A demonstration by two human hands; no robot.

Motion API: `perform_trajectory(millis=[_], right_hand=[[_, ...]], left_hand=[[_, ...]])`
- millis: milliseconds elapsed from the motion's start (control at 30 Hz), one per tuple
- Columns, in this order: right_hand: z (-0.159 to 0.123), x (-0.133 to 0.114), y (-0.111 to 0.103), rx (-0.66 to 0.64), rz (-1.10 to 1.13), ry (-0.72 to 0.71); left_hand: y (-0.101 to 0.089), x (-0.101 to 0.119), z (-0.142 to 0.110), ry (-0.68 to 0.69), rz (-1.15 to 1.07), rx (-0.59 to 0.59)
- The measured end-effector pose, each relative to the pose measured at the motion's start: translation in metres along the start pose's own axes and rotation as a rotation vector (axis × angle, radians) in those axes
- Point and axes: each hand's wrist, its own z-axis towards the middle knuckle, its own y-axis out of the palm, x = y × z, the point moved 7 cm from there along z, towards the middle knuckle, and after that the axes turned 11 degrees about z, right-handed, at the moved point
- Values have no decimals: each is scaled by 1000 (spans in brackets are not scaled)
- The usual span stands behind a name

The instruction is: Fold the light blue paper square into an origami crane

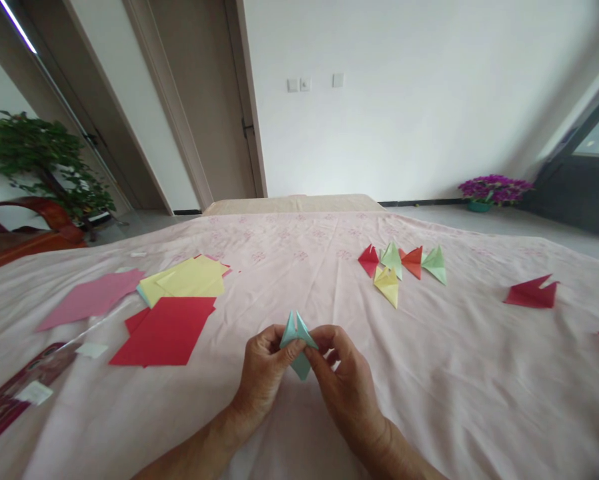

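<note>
A light blue-green folded paper piece point(299, 365) is pinched between my two hands, low over the cloth in the middle. Two narrow points stick up at its top, and its lower end tapers to a tip. My left hand point(264, 367) grips its left side, thumb across the front. On the right side, my right hand point(344, 377) holds it between thumb and bent fingers. Both thumbs press near the centre of the paper and lie close together. Fingers behind the paper are partly hidden.
Red sheets point(167, 333), yellow sheets point(194, 277) and pink sheets point(92, 299) lie at left, near a dark red package point(19, 387). Several folded pieces, including a yellow one point(387, 287), stand at right. A larger red folded piece point(532, 293) lies farther right on the pink cloth point(454, 373).
</note>
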Motion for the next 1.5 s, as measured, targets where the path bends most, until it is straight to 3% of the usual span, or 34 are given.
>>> perform_trajectory(millis=[100, 400, 667, 1367, 1500], right_hand=[[1, 3, -2, 9, -2, 21], [10, -13, -13, -30, 36, -110], [16, -11, -13, -106, 172, -50], [14, -14, -17, -52, 367, 25], [16, -4, -18, -24, 440, 126]], left_hand=[[0, 4, -2, 18, 33, -1], [6, 15, -5, 58, 37, -81], [16, 11, -9, 15, -42, -175], [29, 11, -13, 5, -23, -353], [29, 11, -15, -5, 2, -331]])
